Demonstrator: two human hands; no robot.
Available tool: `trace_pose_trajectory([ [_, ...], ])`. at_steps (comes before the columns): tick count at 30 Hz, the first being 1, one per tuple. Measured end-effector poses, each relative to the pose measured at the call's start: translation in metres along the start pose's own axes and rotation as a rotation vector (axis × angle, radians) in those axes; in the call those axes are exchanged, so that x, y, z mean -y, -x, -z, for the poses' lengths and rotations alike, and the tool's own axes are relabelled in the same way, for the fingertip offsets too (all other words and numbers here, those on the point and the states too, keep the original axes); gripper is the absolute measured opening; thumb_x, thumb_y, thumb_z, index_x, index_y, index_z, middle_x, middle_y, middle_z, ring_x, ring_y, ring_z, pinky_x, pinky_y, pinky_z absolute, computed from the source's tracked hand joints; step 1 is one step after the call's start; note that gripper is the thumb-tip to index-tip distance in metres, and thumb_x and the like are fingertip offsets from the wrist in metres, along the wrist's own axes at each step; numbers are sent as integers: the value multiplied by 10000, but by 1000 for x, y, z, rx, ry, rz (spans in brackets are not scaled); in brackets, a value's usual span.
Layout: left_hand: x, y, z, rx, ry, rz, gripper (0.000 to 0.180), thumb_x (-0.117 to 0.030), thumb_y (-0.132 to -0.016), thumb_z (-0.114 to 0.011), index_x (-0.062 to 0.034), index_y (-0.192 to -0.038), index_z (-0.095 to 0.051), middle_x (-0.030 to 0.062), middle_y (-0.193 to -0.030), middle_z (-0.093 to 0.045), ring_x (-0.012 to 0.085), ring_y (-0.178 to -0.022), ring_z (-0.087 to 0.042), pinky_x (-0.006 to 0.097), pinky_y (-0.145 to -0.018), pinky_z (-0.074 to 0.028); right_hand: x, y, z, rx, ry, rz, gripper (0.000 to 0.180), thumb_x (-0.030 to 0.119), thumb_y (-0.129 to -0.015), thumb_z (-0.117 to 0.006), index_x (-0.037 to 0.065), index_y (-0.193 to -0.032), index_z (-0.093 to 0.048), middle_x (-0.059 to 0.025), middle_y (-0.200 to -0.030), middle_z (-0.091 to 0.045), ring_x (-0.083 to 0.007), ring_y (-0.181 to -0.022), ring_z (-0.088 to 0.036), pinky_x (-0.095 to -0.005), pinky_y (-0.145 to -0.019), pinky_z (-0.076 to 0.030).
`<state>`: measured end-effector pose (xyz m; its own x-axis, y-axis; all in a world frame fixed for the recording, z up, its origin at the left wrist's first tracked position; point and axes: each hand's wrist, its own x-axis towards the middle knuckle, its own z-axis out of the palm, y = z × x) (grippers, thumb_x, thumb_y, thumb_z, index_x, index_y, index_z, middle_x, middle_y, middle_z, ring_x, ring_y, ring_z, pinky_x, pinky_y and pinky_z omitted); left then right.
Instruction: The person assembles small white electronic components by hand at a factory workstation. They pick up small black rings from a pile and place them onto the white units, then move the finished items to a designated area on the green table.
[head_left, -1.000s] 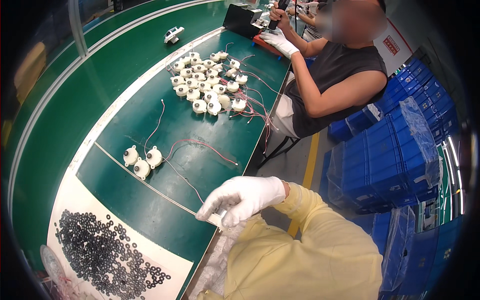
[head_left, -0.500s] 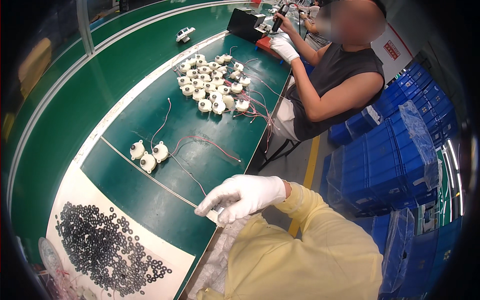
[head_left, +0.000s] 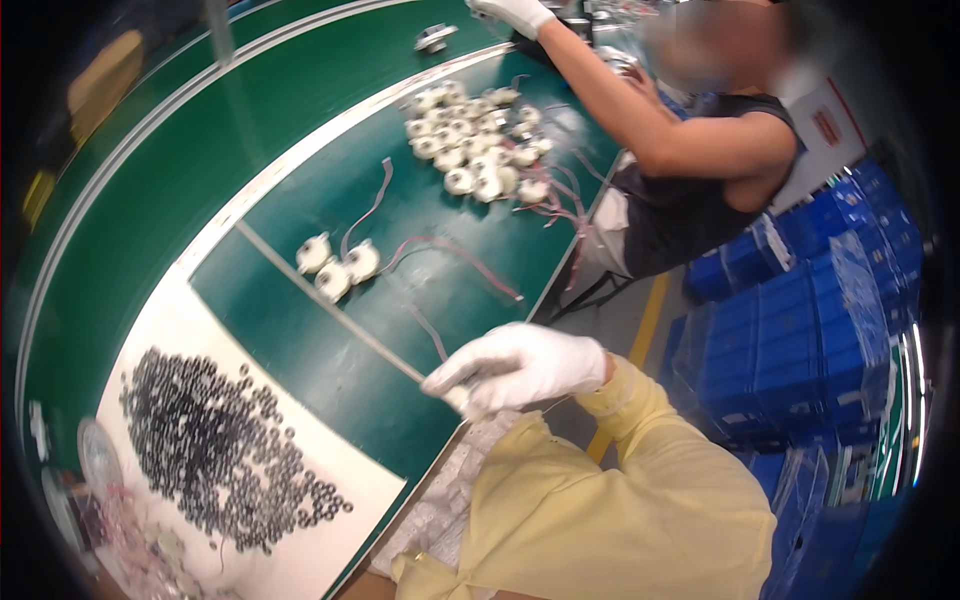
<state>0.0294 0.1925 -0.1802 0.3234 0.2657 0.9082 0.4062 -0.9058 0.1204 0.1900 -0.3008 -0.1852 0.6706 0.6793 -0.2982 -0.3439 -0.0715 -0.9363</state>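
My right hand, in a white glove, is at the near edge of the green worktable. Its thumb and fingers close around a small white part, mostly hidden, whose kind I cannot make out. Beyond it, three white round geared motors with dark shafts sit together. One of their thin wires runs toward my fingers. To the left, many small black rings are spread on a white sheet. My left hand does not show.
Farther back lies a cluster of white motors with pink wires. A co-worker sits at the right, one gloved hand reaching over the table. Blue crates are stacked at right. More pink-wired parts lie at lower left.
The view has shifted, so the table items appear farther right and mostly higher. The co-worker's gloved hand has moved up and left. My right hand keeps its grip.
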Motion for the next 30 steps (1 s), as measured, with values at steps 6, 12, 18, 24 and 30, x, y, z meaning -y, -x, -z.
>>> trace_pose_trajectory([
  [6, 30, -25, 17, -242, 135, 112, 363, -257, -1068, -511, 88, -1074, -624, 153, -982, -654, 247, -753, -577, 360, -708, -496, 18, -4, -11, -131, 67, -86, 441, 216, -974, -643, -41, -1333, -630, -57, -945, -694, -70, -715, -597, -199, -574, -452],
  [12, 28, -29, 36, -352, 257, 178, 384, -266, -1082, -486, 95, -1055, -616, 142, -960, -648, 232, -717, -564, 347, -686, -487, 19, -31, -24, -88, 85, -24, 374, 144, -957, -676, -38, -1278, -613, -87, -988, -685, -130, -819, -668, -236, -696, -534],
  [18, 15, -12, 44, -146, 565, 165, 461, -218, -1092, -444, 154, -1351, -526, 246, -1282, -626, 285, -939, -615, 364, -838, -512, 24, -56, -47, -150, 214, -36, 340, 15, -942, -668, -30, -1269, -585, -100, -1100, -674, -150, -959, -688, -296, -867, -562],
  [24, 72, -20, 29, -187, 113, -68, 480, -250, -1116, -420, 144, -1372, -520, 249, -1336, -632, 276, -1096, -677, 363, -922, -561, 40, -82, -58, -36, 269, -105, 341, 77, -984, -655, -4, -1304, -573, -59, -1084, -695, -99, -965, -665, -235, -745, -514],
  [30, 161, -39, 55, -229, 262, 138, 436, -154, -1058, -547, 80, -1424, -505, 229, -1233, -670, 282, -978, -690, 357, -842, -580, 40, -98, -62, -6, 346, -103, 340, 170, -1024, -624, 15, -1322, -572, -41, -1073, -694, -49, -890, -610, -198, -710, -480],
])
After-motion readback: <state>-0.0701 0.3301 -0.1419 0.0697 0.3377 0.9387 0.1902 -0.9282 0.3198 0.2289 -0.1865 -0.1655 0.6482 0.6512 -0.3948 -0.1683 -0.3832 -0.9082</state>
